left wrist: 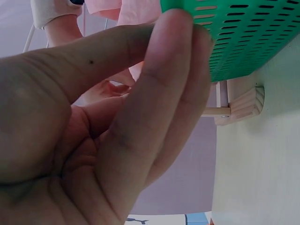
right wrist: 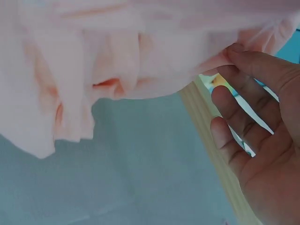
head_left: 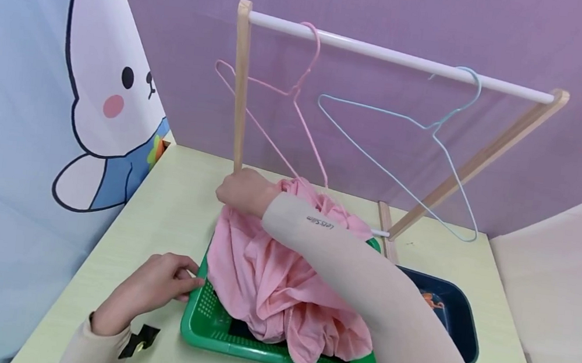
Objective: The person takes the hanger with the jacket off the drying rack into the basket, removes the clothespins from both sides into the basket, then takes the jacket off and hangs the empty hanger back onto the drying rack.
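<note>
A crumpled pink garment (head_left: 272, 267), its exact kind hidden by the folds, lies heaped in a green plastic basket (head_left: 233, 348). At the garment's far left part, my right hand (head_left: 248, 192) pinches an edge of it. Thumb and index hold the cloth in the right wrist view, while the other fingers (right wrist: 225, 136) stay spread off it. My left hand (head_left: 160, 283) grips the basket's left rim between thumb and fingers. The left wrist view shows these fingertips against the perforated basket wall (left wrist: 243, 37). Something dark lies beneath the garment, mostly covered.
Behind the basket stands a wooden rack with a white rail (head_left: 377, 49). A pink hanger (head_left: 297, 91) and a light-blue hanger (head_left: 435, 125) hang from it. To the right, partly behind my right arm, is a dark blue bin (head_left: 471, 333) with a small orange item (head_left: 433, 301) inside.
</note>
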{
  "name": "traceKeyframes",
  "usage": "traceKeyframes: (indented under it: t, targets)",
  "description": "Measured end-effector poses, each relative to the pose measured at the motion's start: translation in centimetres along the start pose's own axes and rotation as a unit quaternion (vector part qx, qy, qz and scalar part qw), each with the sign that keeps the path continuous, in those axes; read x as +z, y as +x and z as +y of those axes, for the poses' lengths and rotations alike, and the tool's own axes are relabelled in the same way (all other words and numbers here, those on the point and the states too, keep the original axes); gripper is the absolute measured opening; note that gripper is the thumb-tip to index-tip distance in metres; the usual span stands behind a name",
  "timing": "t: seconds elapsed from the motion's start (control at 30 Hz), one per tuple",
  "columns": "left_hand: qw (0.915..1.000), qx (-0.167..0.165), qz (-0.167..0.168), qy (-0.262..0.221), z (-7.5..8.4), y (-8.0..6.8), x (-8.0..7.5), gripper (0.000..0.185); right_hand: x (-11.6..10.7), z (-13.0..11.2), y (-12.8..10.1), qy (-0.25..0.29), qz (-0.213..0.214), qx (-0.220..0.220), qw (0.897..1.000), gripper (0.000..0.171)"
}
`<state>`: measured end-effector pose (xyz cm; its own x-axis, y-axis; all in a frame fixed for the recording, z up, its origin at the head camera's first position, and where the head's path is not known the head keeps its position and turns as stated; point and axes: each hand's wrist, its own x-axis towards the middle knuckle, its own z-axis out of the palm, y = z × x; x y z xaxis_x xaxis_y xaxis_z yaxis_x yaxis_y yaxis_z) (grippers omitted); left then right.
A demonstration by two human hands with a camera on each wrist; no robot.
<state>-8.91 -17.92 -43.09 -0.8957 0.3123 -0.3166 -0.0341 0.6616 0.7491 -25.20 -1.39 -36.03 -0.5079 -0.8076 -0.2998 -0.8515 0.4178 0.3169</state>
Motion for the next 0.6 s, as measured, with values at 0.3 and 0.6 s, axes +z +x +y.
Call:
traceKeyframes:
  t: [0.3, 0.6]
  targets:
    - [1.0, -0.007, -0.003, 0.001, 0.1, 0.0, -0.1, 0.024, -3.9, 0.2, -6.5, -0.05, 0.056, 0.047, 0.996, 0.02]
    - [0.9999, -0.012, -0.007, -0.003, 0.0, 0.1, -0.1, 0.023, -4.0, -0.6, -17.6, -0.054, 0.166, 0.024, 0.984, 0.016]
